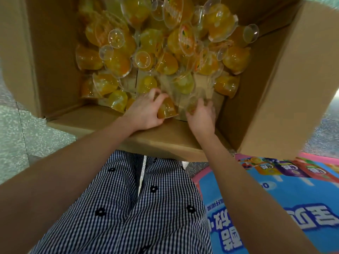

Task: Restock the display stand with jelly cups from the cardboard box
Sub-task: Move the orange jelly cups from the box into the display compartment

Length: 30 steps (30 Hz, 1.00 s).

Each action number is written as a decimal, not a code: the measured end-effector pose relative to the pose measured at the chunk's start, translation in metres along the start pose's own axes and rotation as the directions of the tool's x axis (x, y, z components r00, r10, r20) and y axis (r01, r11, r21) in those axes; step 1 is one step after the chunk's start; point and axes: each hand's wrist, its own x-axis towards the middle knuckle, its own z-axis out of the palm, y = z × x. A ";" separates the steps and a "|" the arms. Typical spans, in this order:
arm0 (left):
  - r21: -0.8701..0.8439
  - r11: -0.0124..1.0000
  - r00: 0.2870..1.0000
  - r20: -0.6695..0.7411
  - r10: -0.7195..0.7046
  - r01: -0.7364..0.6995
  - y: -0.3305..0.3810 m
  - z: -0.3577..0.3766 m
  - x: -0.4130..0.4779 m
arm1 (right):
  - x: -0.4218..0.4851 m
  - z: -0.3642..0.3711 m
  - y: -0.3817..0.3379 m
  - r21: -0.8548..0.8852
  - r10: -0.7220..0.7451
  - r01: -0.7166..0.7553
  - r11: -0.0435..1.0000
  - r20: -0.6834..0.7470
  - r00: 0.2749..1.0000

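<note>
An open cardboard box [55, 57] stands on the floor in front of me, holding several yellow and orange jelly cups [152, 41] with clear stemmed bases. Both hands reach inside at its near wall. My left hand [145, 110] grips an orange jelly cup [167, 110] with fingers curled over its top. My right hand [200, 114] curls round another jelly cup [191, 105], which is blurred and partly hidden by the fingers.
The box's right flap [286, 88] stands up tall and its near flap [165, 136] folds toward me. A blue and pink printed display panel [275, 195] lies at lower right. Speckled green floor [22, 136] shows at left. My checked clothing fills the bottom middle.
</note>
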 end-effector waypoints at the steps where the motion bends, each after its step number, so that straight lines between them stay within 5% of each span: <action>1: -0.049 0.999 1.000 -0.016 -0.020 0.019 0.001 0.000 -0.001 | 0.002 -0.001 0.001 0.009 0.002 -0.002 1.000 0.010 1.000; 14: -0.309 0.932 0.972 -0.073 -0.221 0.189 0.003 -0.021 -0.041 | -0.044 -0.027 -0.003 0.218 0.105 -0.114 0.969 0.051 0.993; 19: -0.555 0.804 0.949 -0.078 -0.305 0.213 0.007 -0.059 -0.072 | -0.089 -0.052 -0.031 0.390 0.169 -0.140 0.910 -0.042 0.985; 26: -0.780 0.620 0.939 -0.142 -0.314 0.089 0.027 -0.110 -0.120 | -0.169 -0.081 -0.058 0.696 0.327 -0.144 0.703 -0.137 0.935; 30: -0.823 0.568 0.967 -0.148 -0.207 -0.004 0.052 -0.125 -0.147 | -0.212 -0.084 -0.066 0.858 0.501 -0.151 0.491 -0.136 0.854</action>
